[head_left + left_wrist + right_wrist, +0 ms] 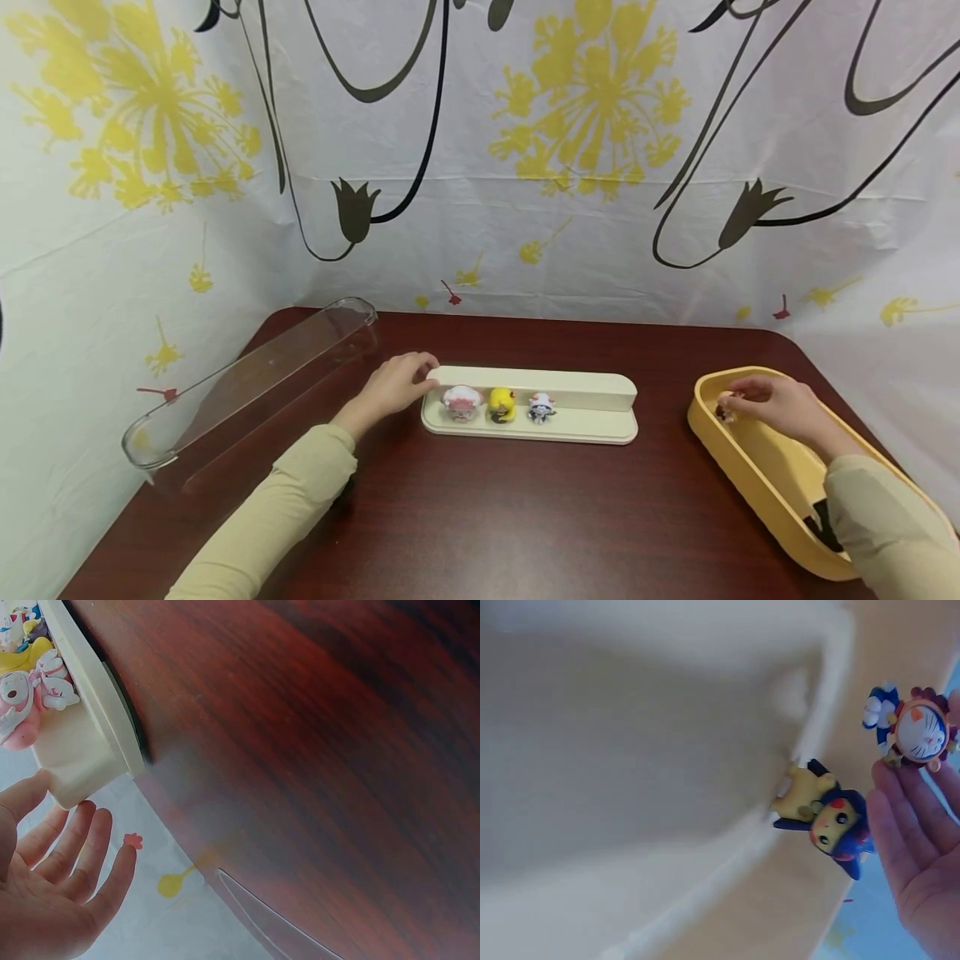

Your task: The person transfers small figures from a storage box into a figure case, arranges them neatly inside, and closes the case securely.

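Observation:
A cream two-level display stand lies across the table. Three small figurines stand in a row on its lower level: a pink and white one, a yellow one and a white one with dark parts. My left hand holds the stand's left end, thumb and fingertips at the corner of the raised back. Over the far end of a yellow tray, my right hand pinches a figurine with a whiskered white face, brown mane and blue limbs. A yellow figurine with a blue hood lies close by at the tray's wall.
A long clear cover stands along the table's left side. Something black lies in the near part of the tray, partly behind my right sleeve. White patterned cloth hangs behind the dark red wooden table.

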`<state>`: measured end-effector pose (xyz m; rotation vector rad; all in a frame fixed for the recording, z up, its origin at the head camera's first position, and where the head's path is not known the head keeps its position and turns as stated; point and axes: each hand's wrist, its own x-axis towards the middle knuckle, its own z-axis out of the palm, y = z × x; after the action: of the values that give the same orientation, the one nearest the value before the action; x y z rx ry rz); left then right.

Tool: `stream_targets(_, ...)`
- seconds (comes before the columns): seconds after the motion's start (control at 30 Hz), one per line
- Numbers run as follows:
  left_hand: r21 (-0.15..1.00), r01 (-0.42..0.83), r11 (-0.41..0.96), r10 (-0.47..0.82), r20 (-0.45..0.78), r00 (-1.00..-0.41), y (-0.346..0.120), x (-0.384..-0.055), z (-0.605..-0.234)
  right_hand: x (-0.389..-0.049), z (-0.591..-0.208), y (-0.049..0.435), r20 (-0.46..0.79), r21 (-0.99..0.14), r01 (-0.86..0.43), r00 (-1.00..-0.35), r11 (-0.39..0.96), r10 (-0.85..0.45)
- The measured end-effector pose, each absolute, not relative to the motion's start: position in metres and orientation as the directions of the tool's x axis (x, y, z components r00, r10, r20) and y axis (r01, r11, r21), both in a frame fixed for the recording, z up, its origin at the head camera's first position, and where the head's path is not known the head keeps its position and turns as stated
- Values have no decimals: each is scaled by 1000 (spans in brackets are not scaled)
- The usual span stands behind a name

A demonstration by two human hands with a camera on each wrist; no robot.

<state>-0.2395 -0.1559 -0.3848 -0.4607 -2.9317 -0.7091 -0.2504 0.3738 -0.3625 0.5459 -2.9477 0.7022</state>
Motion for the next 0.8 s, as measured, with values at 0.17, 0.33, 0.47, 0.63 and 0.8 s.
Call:
stream_targets(0.17,430,319,845,275,163,-948,-156,-240,-384,-247,-348,371,143,-385,-304,-952,872,-269)
stream_targets(0.33,429,317,846,273,163,-948,-156,-240,-384,-244,-337,367,170,-372,-287,-956,883,-239)
stream_targets(0.47,428,315,847,272,159,-949,-155,-240,-384,-243,-329,361,204,-361,-293,-951,885,-232)
stream_targets(0.63,428,314,847,273,157,-949,-156,-239,-384,-239,-318,350,209,-356,-295,-950,887,-232)
stream_targets(0.8,427,321,845,279,161,-947,-156,-240,-384,-234,-308,335,207,-371,-290,-952,882,-226)
